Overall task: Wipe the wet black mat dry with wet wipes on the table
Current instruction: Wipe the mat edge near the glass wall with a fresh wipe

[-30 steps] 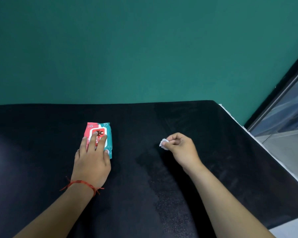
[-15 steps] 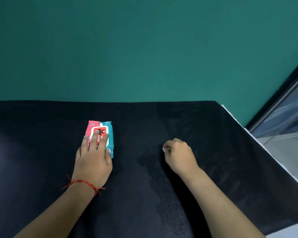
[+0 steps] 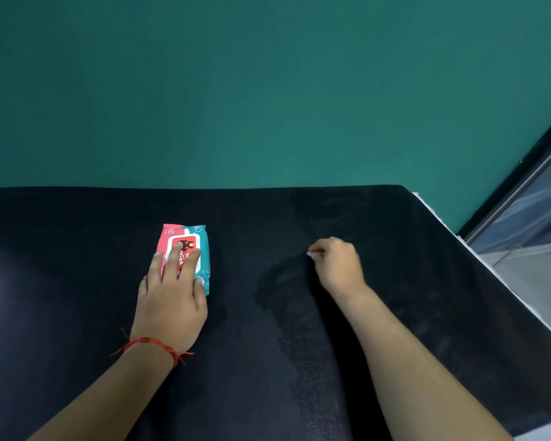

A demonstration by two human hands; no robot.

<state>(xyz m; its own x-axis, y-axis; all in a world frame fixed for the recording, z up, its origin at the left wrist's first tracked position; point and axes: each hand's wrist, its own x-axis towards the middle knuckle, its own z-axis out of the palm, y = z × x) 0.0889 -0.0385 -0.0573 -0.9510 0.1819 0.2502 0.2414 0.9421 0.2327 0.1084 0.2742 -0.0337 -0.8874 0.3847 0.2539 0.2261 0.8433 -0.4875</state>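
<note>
The black mat (image 3: pixel 77 313) covers the whole table, with a darker wet streak (image 3: pixel 287 300) running from its middle toward the front. A red and teal pack of wet wipes (image 3: pixel 191 240) lies left of centre. My left hand (image 3: pixel 172 294) rests flat on the pack, fingers straight across its lid. My right hand (image 3: pixel 337 264) sits on the mat at the streak's far end, fingers curled round a small white wipe (image 3: pixel 310 255). Only a corner of the wipe shows at my fingertips.
A teal wall (image 3: pixel 268 90) rises behind the table's far edge. The mat's right edge (image 3: pixel 490 275) runs diagonally, with a white strip beneath it, and beyond it are a glass panel with a dark frame (image 3: pixel 522 198) and pale floor.
My right hand has closed tighter round the wipe and lowered onto the mat, so less of the wipe shows. My left hand stays on the pack.
</note>
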